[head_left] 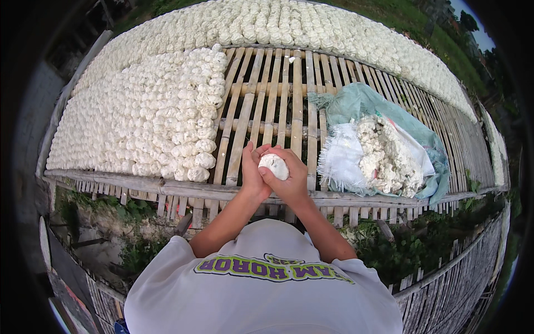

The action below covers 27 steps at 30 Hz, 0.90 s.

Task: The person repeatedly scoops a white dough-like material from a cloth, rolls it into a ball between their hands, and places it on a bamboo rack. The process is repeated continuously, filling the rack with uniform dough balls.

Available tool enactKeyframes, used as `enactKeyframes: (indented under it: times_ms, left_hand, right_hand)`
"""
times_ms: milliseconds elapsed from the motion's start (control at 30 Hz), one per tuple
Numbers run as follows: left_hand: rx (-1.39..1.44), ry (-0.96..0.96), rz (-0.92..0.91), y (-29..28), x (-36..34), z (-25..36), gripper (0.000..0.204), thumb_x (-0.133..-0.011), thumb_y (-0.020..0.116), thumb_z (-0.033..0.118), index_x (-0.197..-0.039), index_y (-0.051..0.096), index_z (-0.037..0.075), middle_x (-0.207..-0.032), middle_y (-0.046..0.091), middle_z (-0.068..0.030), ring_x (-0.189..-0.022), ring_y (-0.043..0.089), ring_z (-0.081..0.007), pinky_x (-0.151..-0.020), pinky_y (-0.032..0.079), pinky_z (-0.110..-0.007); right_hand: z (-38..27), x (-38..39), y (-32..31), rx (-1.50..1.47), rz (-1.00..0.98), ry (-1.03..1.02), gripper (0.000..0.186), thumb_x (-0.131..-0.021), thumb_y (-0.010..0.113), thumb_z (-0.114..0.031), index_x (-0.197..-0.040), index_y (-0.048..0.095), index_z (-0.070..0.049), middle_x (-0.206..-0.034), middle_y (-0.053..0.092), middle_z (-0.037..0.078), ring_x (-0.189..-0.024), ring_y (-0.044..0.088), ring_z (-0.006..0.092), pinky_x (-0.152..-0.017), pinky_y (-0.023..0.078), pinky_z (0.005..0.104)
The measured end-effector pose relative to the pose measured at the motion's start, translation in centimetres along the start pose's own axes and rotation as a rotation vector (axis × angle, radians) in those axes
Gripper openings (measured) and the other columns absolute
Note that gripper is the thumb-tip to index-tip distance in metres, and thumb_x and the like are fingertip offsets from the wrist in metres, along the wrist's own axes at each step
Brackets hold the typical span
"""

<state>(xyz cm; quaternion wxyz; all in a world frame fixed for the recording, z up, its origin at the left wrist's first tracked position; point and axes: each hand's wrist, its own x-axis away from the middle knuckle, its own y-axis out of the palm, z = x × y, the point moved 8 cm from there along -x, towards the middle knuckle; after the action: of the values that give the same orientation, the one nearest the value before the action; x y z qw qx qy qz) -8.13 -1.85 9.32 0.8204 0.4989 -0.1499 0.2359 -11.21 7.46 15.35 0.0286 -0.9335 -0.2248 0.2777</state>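
Note:
A rounded white lump of doughy material (274, 166) is cupped between my two hands, over the near edge of the bamboo rack. My left hand (254, 171) curves round its left side. My right hand (293, 173) wraps its right side, with the thumb lying against the lump. To the right, an open sack (340, 158) of white and green woven plastic lies on the slats, holding a crumbly heap of the same white material (386, 156). On the left, many similar white lumps (161, 111) sit packed closely in rows.
The slatted bamboo rack (297, 83) has gaps between its strips and a thick pole (139, 179) along its near edge. Another long band of white lumps (278, 22) covers the far side. Below the near edge grow green plants (139, 253); a bamboo fence (450, 284) stands at lower right.

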Motion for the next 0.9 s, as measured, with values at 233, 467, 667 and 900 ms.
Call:
enactKeyframes:
  times_ms: [233, 467, 667, 900]
  left_hand:
    - [-0.145, -0.145, -0.343, 1.7, 0.4, -0.5, 0.067, -0.107, 0.041, 0.067, -0.132, 0.052, 0.006, -0.131, 0.066, -0.0201, -0.119, 0.067, -0.0337, -0.103, 0.056, -0.050]
    - [-0.065, -0.109, -0.196, 1.1, 0.0, -1.0, 0.070, -0.106, 0.039, 0.069, -0.133, 0.056, 0.007, -0.123, 0.068, -0.0167, -0.115, 0.067, -0.0297, -0.106, 0.053, -0.048]
    - [-0.202, -0.019, -0.185, 1.2, 0.1, 0.0, 0.075, -0.107, 0.038, 0.070, -0.141, 0.050, 0.005, -0.130, 0.066, -0.0195, -0.119, 0.067, -0.0316, -0.104, 0.054, -0.047]
    - [-0.153, -0.085, -0.225, 0.5, -1.5, -0.7, 0.075, -0.107, 0.036, 0.072, -0.141, 0.050, 0.008, -0.147, 0.059, -0.0292, -0.137, 0.059, -0.0426, -0.112, 0.050, -0.053]
  right_hand:
    - [-2.2, 0.3, 0.4, 0.093, -0.025, -0.174, 0.060, -0.088, 0.086, -0.036, -0.130, 0.066, 0.002, -0.119, 0.070, 0.018, -0.111, 0.068, 0.0324, -0.099, 0.054, 0.0419]
    - [-1.7, -0.5, -0.1, 0.162, 0.021, -0.126, 0.049, -0.089, 0.085, -0.031, -0.122, 0.068, 0.001, -0.120, 0.070, 0.017, -0.107, 0.070, 0.0291, -0.091, 0.055, 0.0396]
    - [-1.2, -0.6, -0.1, 0.078, -0.033, -0.091, 0.054, -0.084, 0.090, -0.033, -0.121, 0.069, 0.000, -0.116, 0.070, 0.016, -0.102, 0.071, 0.0287, -0.087, 0.056, 0.0384]
    - [-0.8, -0.9, -0.6, 0.075, 0.012, -0.143, 0.055, -0.089, 0.087, -0.035, -0.127, 0.067, -0.001, -0.112, 0.069, 0.014, -0.106, 0.067, 0.0246, -0.088, 0.055, 0.0359]
